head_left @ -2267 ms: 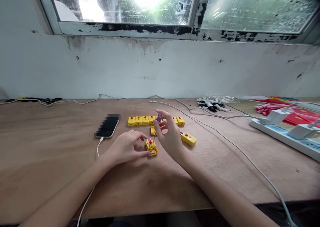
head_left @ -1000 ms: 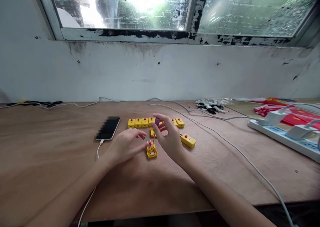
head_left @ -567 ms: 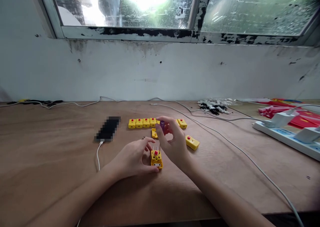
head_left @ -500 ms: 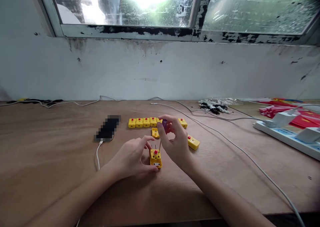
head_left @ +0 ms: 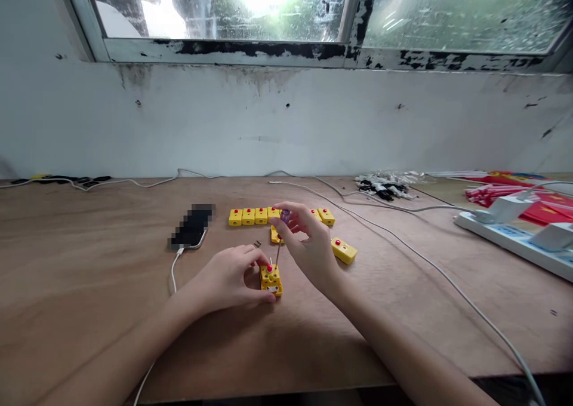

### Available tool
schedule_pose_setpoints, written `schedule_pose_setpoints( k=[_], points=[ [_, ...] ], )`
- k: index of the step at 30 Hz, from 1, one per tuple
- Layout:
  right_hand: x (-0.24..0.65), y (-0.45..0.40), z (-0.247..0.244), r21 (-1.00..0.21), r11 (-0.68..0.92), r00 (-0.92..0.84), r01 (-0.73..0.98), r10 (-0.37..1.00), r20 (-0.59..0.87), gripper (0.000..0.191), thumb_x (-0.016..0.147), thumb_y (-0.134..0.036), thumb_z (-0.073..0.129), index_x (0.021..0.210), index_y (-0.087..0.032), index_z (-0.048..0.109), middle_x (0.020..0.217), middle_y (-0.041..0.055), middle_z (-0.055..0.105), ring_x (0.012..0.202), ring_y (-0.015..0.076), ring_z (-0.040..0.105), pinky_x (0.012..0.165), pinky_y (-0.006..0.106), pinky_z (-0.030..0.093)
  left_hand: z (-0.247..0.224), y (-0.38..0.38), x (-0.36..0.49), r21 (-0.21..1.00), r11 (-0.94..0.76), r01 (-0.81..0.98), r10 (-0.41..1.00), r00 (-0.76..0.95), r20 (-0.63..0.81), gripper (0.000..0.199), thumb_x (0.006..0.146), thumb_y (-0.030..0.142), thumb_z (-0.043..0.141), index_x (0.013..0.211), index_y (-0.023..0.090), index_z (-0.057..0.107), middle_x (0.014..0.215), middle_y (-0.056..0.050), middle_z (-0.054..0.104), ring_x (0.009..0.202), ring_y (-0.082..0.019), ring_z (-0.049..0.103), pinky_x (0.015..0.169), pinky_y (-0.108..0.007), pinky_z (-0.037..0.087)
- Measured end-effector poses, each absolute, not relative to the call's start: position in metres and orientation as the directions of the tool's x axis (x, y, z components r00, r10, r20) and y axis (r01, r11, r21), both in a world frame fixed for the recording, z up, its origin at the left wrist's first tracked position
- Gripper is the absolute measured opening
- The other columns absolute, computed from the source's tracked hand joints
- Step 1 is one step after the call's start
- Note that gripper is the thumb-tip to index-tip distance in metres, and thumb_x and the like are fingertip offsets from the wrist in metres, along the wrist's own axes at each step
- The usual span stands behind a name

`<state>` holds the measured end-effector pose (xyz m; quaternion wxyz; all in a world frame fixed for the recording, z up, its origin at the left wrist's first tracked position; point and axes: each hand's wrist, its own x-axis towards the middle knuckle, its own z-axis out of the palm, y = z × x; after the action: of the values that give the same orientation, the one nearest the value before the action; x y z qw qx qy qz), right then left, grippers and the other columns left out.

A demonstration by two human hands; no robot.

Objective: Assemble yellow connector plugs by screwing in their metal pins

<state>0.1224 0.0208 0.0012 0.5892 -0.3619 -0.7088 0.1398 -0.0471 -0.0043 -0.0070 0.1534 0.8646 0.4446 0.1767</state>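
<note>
A yellow thermocouple connector point(head_left: 271, 281) with a red dot sits on the plywood table point(head_left: 98, 334), around the middle of its length and nearer the front edge than the wall. The left hand point(head_left: 229, 277) is closed around it, thumb along the near side and fingertips point(head_left: 261, 257) at the far side by the red dot. The right hand point(head_left: 308, 252) is raised just above and to the right, pinching a small screwdriver point(head_left: 281, 233) with a purple handle. Its thin shaft slants down, and its tip meets the connector's far edge, just beside the red dot.

Beyond the hands, a row of matching yellow connectors point(head_left: 248, 217) lies across the table, its middle partly hidden by the right hand. Another connector point(head_left: 276, 236) lies just in front of that row, and one more point(head_left: 344, 251) lies at an angle to the right. A tiny dark part point(head_left: 256, 243) lies near the left hand. Further left is a smartphone point(head_left: 191, 229) with a white charging cable point(head_left: 173, 274). At the right end of the table is a white power strip point(head_left: 514, 245) with plugged-in chargers
</note>
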Motion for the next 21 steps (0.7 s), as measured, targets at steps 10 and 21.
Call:
schedule_pose_setpoints(
  k=[10,21],
  points=[
    [0.134,0.034,-0.002,-0.718,0.644,-0.156,0.264,0.763,0.627,0.024,0.095,-0.038,0.038,0.11,-0.023,0.048,0.088,0.0043,0.066,0.074,0.0151,0.063,0.065,0.03,0.052,-0.009,-0.002,-0.051,0.492,-0.54,0.683,0.824,0.548,0.144,0.034,0.07,0.046,0.071,0.092,0.024,0.06,0.078,0.002,0.056,0.069,-0.017,0.054,0.06,-0.026,0.038],
    [0.131,0.035,-0.001,-0.787,0.605,-0.181,0.123,0.793,0.582,0.025,0.092,-0.039,0.044,0.111,-0.023,0.044,0.088,0.004,0.064,0.076,0.0159,0.065,0.067,0.032,0.053,-0.007,-0.002,-0.051,0.526,-0.513,0.678,0.835,0.536,0.123,0.035,0.07,0.047,0.071,0.093,0.024,0.06,0.081,0.002,0.057,0.071,-0.017,0.054,0.061,-0.026,0.039]
  ],
)
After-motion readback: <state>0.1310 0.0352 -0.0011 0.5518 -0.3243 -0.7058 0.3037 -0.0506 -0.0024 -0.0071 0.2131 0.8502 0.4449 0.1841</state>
